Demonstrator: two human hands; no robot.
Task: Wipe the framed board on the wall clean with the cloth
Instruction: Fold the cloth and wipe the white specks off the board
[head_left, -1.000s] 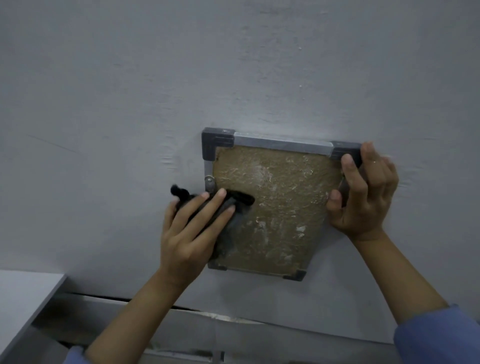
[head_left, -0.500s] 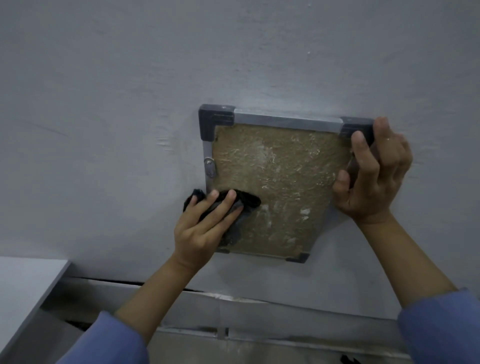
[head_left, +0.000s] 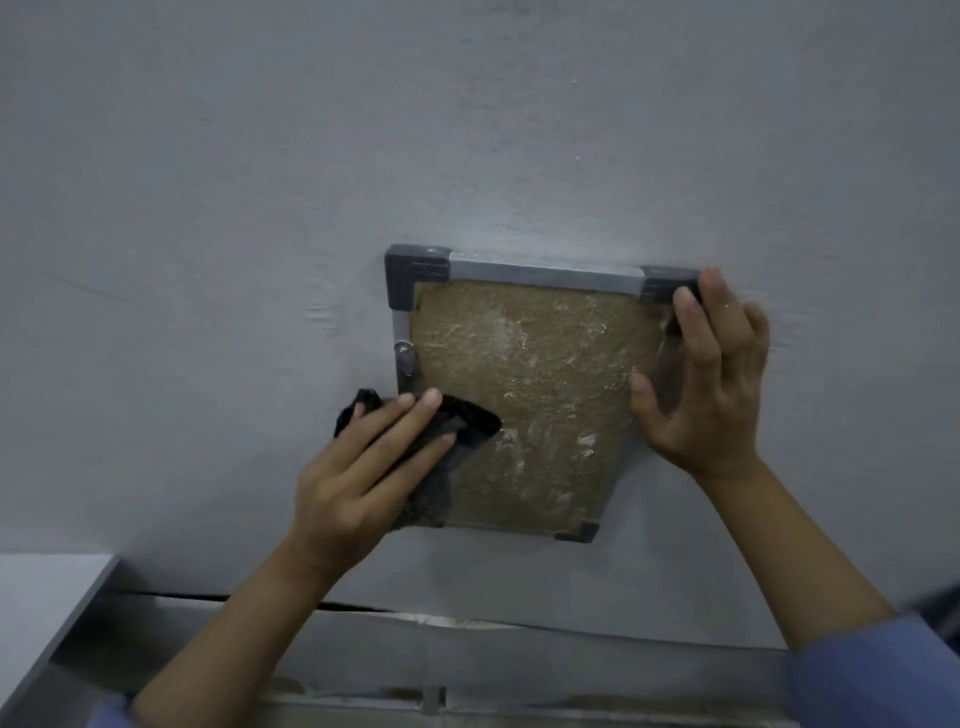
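Note:
A small framed board (head_left: 535, 374) hangs on the wall. Its face is brown and rough with white smears, and its metal frame has dark plastic corners. My left hand (head_left: 358, 478) presses a black cloth (head_left: 470, 418) with straight fingers against the board's lower left part, over the left frame edge. The cloth bunches out past my fingertips on both sides. My right hand (head_left: 711, 384) holds the frame's right edge just under the top right corner, with the thumb on the front and the fingers curled round the side.
A small metal clip (head_left: 405, 356) sits on the left frame bar above the cloth. The grey wall (head_left: 208, 208) surrounds the board. Below runs a grey metal ledge (head_left: 519, 660), and a white surface (head_left: 41, 597) lies at the lower left.
My left hand has slid the cloth down the board's left side, from level with the clip to below it. My right hand keeps its hold on the right edge.

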